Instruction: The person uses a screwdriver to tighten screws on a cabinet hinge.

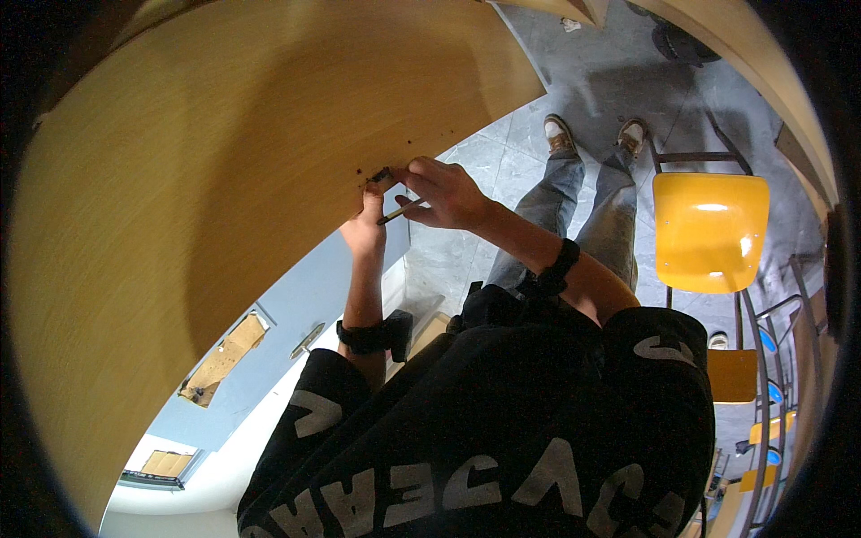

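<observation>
My left hand (363, 229) is at the edge of a large wood-coloured panel (296, 117), thumb up and most fingers hidden. Its thumb touches or nearly touches a small dark piece (381, 176) at that edge, and what it grips cannot be made out. From the right, my right hand (451, 194) reaches the same spot with bent fingers and the fingertips beside the dark piece. A slim rod-like tool (399, 212) with a dark tip sticks out of my right hand toward my left wrist. Dark crumbs or marks (360, 171) dot the panel nearby.
A yellow chair (711, 231) stands on the grey tiled floor (511, 148) to my right, with more chairs behind it. Past the panel's edge, at lower left, is a blue-grey door (278, 336) with a handle (308, 341) and a brown-covered opening (224, 357).
</observation>
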Action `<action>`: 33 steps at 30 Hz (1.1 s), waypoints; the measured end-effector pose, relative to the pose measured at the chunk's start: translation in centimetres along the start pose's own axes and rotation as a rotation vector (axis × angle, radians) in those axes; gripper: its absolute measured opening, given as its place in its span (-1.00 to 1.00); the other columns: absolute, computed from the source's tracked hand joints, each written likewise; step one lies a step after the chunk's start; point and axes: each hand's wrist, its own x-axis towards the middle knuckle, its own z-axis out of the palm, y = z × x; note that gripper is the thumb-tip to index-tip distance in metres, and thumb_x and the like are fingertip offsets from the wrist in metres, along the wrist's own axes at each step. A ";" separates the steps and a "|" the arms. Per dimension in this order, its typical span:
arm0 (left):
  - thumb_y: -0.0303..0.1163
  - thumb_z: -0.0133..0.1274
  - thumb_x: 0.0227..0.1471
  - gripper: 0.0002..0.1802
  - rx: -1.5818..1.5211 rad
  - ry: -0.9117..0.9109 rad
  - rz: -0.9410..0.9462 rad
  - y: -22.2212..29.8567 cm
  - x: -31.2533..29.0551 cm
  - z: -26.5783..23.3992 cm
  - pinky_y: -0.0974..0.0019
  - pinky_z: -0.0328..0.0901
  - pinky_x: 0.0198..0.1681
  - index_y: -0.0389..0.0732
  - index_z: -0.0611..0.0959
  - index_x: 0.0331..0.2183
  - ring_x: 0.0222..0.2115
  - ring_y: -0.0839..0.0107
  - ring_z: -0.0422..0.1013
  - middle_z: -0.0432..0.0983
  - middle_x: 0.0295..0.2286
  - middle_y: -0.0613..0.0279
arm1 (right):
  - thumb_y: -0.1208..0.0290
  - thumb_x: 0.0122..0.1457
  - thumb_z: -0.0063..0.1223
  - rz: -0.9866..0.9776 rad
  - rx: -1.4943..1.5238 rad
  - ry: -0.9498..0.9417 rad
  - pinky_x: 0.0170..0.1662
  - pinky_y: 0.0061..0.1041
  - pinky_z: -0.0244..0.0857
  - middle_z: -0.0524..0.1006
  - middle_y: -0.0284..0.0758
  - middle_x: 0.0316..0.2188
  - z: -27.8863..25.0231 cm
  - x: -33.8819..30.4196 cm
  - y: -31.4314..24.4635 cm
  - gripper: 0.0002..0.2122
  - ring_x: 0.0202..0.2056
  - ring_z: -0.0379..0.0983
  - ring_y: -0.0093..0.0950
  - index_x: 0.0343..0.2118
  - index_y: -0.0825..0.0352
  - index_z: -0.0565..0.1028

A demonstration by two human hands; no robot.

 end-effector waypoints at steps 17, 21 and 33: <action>-0.39 0.13 -0.03 -0.67 -0.014 -0.104 0.036 0.2 0.0 -0.4 0.32 0.30 -0.21 -0.36 0.50 -0.23 -0.31 0.39 0.40 0.49 -0.33 0.19 | 0.42 -0.20 0.30 -0.018 -0.063 0.016 -0.44 -0.46 0.38 0.36 -0.30 -0.34 0.3 -0.4 0.0 -0.52 -0.36 0.44 -0.36 -0.15 0.35 0.38; -0.40 0.14 -0.02 -0.68 -0.041 -0.133 0.067 0.8 -0.1 0.0 0.35 0.31 -0.21 -0.37 0.50 -0.23 -0.30 0.39 0.42 0.50 -0.32 0.18 | 0.37 -0.16 0.26 -0.009 -0.048 -0.001 -0.46 -0.43 0.37 0.36 -0.28 -0.34 0.1 -0.3 -0.1 -0.57 -0.35 0.43 -0.34 -0.19 0.34 0.40; -0.43 0.08 0.04 -0.73 -0.012 -0.111 0.093 0.1 -0.1 0.2 0.32 0.33 -0.18 -0.38 0.51 -0.21 -0.27 0.37 0.44 0.52 -0.30 0.14 | 0.43 -0.20 0.30 -0.012 -0.046 -0.011 -0.45 -0.45 0.36 0.36 -0.32 -0.36 0.0 -0.2 -0.2 -0.54 -0.37 0.43 -0.37 -0.17 0.34 0.38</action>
